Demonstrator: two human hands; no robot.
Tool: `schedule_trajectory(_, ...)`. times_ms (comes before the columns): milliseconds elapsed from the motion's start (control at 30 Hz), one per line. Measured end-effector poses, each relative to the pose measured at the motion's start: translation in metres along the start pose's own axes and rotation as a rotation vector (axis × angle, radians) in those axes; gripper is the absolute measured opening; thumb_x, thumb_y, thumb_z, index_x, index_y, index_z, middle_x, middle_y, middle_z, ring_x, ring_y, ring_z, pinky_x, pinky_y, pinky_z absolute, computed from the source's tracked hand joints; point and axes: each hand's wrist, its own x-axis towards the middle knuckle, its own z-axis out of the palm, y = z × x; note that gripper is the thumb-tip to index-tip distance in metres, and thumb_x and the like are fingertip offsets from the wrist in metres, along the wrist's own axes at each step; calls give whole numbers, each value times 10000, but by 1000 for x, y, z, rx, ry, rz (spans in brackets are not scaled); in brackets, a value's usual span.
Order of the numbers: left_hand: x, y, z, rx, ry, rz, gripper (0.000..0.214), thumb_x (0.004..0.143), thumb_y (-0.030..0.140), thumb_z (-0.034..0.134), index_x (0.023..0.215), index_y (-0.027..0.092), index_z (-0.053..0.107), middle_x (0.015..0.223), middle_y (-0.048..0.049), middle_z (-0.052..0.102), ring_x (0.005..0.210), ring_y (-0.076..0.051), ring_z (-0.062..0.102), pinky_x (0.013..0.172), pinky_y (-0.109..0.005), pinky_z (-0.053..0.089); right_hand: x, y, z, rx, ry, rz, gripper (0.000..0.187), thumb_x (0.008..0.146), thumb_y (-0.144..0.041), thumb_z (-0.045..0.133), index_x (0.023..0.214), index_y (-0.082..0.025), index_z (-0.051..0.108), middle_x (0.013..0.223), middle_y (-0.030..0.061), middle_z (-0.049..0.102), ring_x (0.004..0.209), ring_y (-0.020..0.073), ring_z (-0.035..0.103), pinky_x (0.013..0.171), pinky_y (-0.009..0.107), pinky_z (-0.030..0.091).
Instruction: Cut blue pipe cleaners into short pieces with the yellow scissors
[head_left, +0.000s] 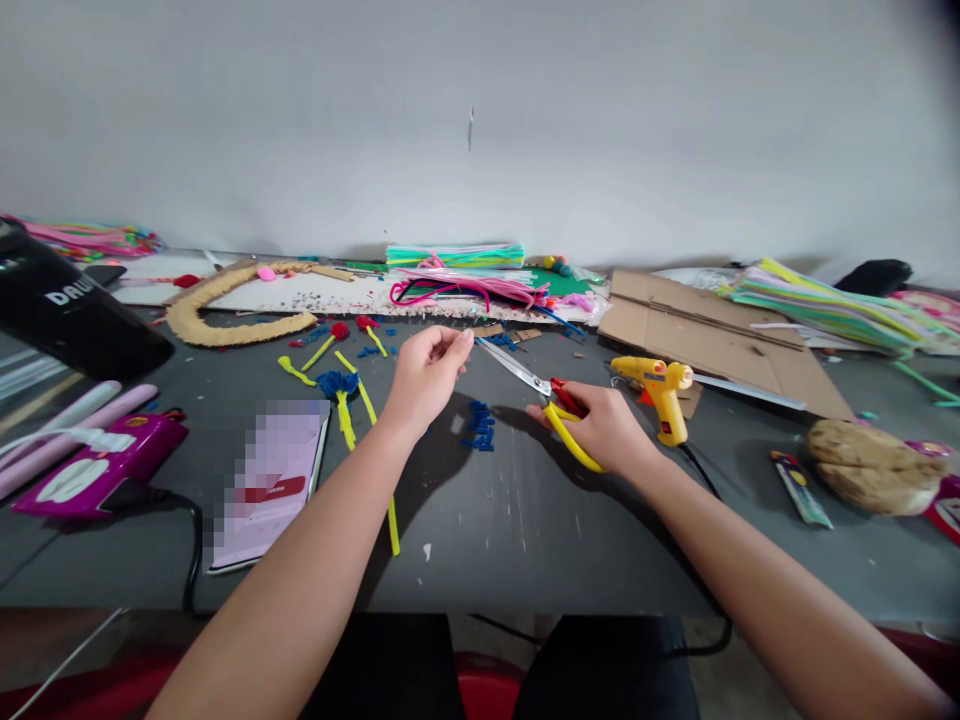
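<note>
My right hand (596,420) is closed around the handles of scissors (517,368), one handle yellow and one red. The blades point left, slightly parted, with their tips beside the fingers of my left hand (431,375). Thumb and forefinger of that hand pinch a blue pipe cleaner (478,341); only a tiny bit shows at the blades. Below them, short blue pipe cleaner pieces (480,428) lie in a small pile on the dark table (517,540). Yellow-stemmed pipe cleaner flowers, one with a blue head (337,384), lie left of my left hand.
A yellow glue gun (660,385) stands to the right, its cord running to the table's front edge. Cardboard (720,340) lies behind it. On the left are a tablet-like device (274,490), a purple corded tool (105,465) and a black cylinder (75,300). Pipe cleaner bundles (457,256) line the wall.
</note>
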Motion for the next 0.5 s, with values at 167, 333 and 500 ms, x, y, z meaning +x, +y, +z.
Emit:
schedule_trajectory(167, 0, -1, 0, 7, -2, -2, 295, 860, 437, 681, 764, 161, 637, 641, -1, 593, 574, -110, 526, 554, -236, 428, -1, 1, 0, 5, -2, -3, 495, 806, -576, 688, 643, -198, 415, 577, -55, 385, 601, 109, 285, 535, 254, 251)
schedule_trajectory(333, 1, -1, -1, 12, -1, -9, 291, 862, 435, 681, 776, 161, 638, 647, -3, 597, 579, -109, 531, 559, -233, 429, -1, -1, 0, 6, -10, 3, 489, 809, -574, 681, 643, -197, 417, 586, -51, 374, 606, 111, 280, 531, 255, 252)
schedule_trajectory(500, 1, -1, -1, 11, -2, -9, 280, 867, 424, 678, 779, 161, 637, 650, -3, 597, 580, -108, 532, 564, -233, 431, 0, -1, 0, 4, -20, 22, 503, 798, -577, 685, 632, -196, 402, 588, -50, 357, 613, 112, 269, 532, 254, 250)
